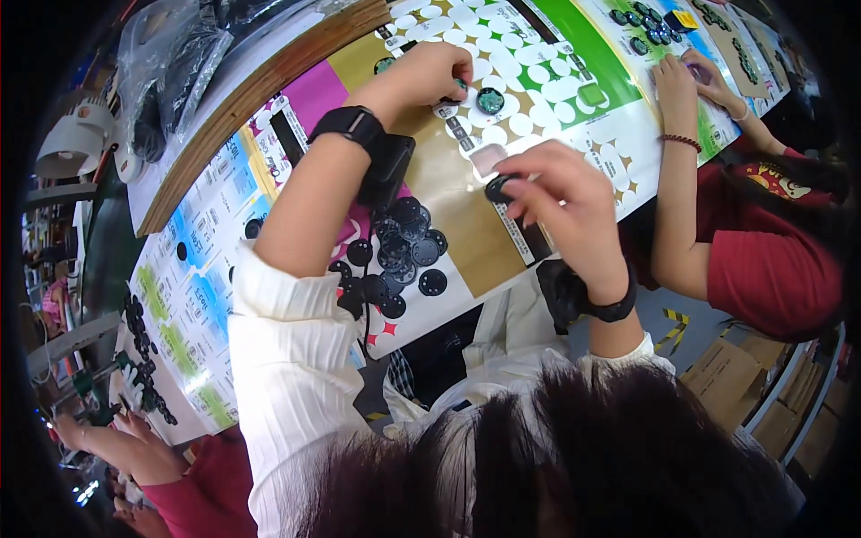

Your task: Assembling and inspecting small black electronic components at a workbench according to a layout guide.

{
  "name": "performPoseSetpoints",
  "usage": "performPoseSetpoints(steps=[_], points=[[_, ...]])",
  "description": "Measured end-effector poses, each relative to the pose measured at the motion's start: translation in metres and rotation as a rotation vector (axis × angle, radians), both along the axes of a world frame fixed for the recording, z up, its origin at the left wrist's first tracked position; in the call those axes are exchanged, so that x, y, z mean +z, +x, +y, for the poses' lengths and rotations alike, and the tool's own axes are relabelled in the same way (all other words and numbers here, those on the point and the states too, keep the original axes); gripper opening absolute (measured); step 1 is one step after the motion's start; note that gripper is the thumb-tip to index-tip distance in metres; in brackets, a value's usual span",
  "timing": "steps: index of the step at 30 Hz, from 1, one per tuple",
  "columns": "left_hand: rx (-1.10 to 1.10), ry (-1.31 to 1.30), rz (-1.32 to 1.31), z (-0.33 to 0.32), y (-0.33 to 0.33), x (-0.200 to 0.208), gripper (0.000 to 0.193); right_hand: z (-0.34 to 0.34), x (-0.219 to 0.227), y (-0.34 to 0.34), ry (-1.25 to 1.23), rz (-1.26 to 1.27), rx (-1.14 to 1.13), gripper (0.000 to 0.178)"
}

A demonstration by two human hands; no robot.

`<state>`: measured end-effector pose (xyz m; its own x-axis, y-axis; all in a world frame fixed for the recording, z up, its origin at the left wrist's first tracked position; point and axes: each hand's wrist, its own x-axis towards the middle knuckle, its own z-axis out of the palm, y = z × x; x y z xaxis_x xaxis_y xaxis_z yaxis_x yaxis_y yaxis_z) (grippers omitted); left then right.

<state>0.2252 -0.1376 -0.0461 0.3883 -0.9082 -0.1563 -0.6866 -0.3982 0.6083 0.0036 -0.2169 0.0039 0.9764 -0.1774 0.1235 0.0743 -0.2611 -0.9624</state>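
Currently, I am following both bare hands through the head camera. The right hand (571,193) is pinching a black disc (496,187) between thumb and fingertips, the fingers closing right down on its edge. It is holding the disc over the printed sheet (484,255), just beside a pale pink square (489,160); whether disc and sheet are touching, I cannot tell. The left hand (421,76) is curling its fingers at a green-patterned disc (460,85), partly hiding it; gripping or merely touching, I cannot tell.

Progress, as I am judging it: early. One green-faced disc (490,100) is lying free between the hands, and another round piece (384,65) is showing beside the left hand. By my reading, most work is remaining: the heap of black discs (411,238) is lying nearer the body, many overlapping. I am recording no count, since the left forearm (309,211) is possibly covering some.
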Motion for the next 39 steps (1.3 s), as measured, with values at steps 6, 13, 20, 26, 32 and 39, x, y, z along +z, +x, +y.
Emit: performPoseSetpoints(steps=[6,13,20,26,32,39], points=[[0.368,-0.389,0.014,0.040,-0.061,0.033,0.017,-0.002,0.008,0.002,0.217,-0.120,-0.122,0.015],[0.674,-0.713,0.899,0.082,-0.159,0.077,0.020,0.012,0.007,0.011,0.149,-0.266,0.017,0.020],[0.796,-0.868,0.701,0.097,-0.189,0.081,0.023,0.038,0.029,0.005,-0.269,-0.316,0.041,0.032],[0.732,-0.943,0.788,0.105,-0.195,0.082,0.031,0.037,0.028,0.002,-0.459,-0.465,0.086,0.041],[0.690,-1.023,1.069,0.118,-0.199,0.091,0.040,0.029,0.029,-0.001,-0.335,-0.603,0.147,0.047],[0.539,-0.980,0.956,0.124,-0.195,0.081,0.054,0.034,0.037,0.000,-0.439,-0.651,0.258,0.051]])
